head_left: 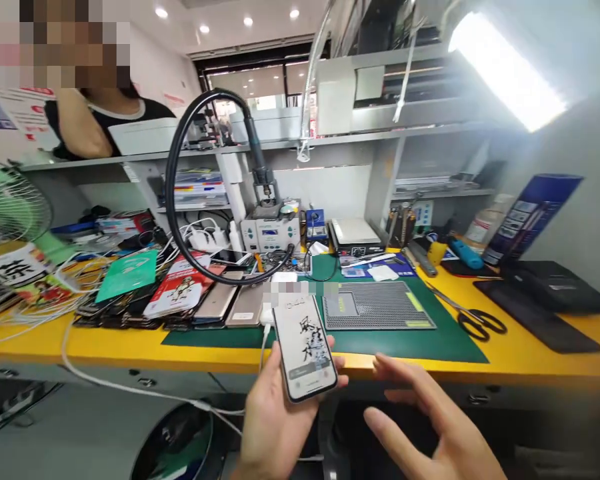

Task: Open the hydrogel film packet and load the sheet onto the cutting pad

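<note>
Operating remotely, I held the phone [307,350] raised at the front edge of the mat [430,344]. The left hand [280,423] grasped it from below and along its sides, presumably to leave the lit screen readable. The right hand [433,420] hung apart, half-open, gripping nothing. Scissors [463,311] lay across the mat's right edge, probably for ready reach. The mat covered part of a yellow bench [130,343]; behind the mat stood shelves [353,139], and above its right shone a lamp [510,70]

Left hand [279,420] cupped, right hand [437,423] spread
</note>
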`<move>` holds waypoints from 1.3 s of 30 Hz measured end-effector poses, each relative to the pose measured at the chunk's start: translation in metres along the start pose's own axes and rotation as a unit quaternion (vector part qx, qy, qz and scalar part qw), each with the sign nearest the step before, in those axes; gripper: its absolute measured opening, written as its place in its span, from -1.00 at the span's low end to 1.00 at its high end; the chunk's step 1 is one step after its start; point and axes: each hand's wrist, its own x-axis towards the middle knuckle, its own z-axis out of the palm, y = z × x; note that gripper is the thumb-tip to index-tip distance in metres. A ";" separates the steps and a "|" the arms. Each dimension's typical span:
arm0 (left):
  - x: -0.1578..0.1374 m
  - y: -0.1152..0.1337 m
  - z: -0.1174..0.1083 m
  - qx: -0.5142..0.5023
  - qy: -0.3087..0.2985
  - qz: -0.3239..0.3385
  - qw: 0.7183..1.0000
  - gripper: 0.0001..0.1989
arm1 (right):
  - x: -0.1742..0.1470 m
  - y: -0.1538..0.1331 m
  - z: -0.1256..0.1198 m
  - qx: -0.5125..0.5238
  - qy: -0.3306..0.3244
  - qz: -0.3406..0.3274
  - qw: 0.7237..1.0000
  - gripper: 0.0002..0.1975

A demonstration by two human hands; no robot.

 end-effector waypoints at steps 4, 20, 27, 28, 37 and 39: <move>0.021 -0.033 0.010 -0.059 -0.074 -0.050 0.994 -0.49 | 0.045 -0.023 -0.014 -0.023 0.006 -0.021 0.999 -0.47; 0.037 -0.050 -0.011 -0.142 -0.123 -0.071 0.980 -0.66 | 0.062 -0.030 0.017 0.247 -0.048 0.119 0.961 -0.61; 0.036 -0.059 -0.021 -0.105 -0.086 -0.022 0.990 -0.64 | 0.061 -0.026 0.028 0.201 -0.012 0.103 0.974 -0.61; 0.037 -0.059 -0.021 -0.107 -0.083 -0.021 0.991 -0.64 | 0.061 -0.026 0.029 0.194 -0.007 0.099 0.976 -0.60; 0.044 -0.039 -0.009 -0.130 -0.209 -0.077 0.966 -0.57 | 0.049 -0.035 0.028 0.224 -0.025 0.092 0.970 -0.49; 0.042 -0.037 -0.007 -0.137 -0.191 -0.111 0.966 -0.54 | 0.047 -0.035 0.028 0.181 -0.018 0.060 0.982 -0.49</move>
